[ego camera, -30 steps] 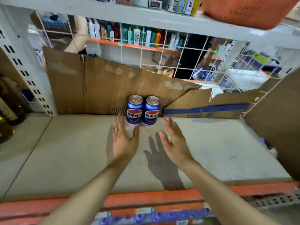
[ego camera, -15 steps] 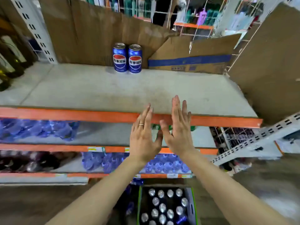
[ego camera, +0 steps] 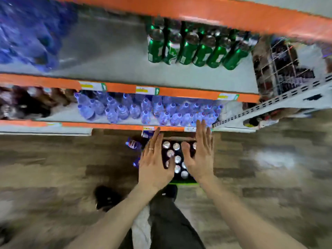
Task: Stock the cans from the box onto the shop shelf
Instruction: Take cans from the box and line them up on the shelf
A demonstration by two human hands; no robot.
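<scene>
Above box (ego camera: 181,182): left hand (ego camera: 154,164), right hand (ego camera: 201,159), both flat, empty; nine can tops (ego camera: 177,159) visible.

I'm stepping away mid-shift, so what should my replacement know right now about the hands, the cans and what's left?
Left hand: open, holding nothing, above the box.
Right hand: open, holding nothing, also above the box.
Box: on the floor in front of the shelving, many cans standing upright inside, tops showing.
One loose blue can sits by the box's left side.
Done: nothing in hand; the target shelf is out of view now, so progress there can't be read.
Left: grasp cans from the box and carry them up to the shelf.
</scene>
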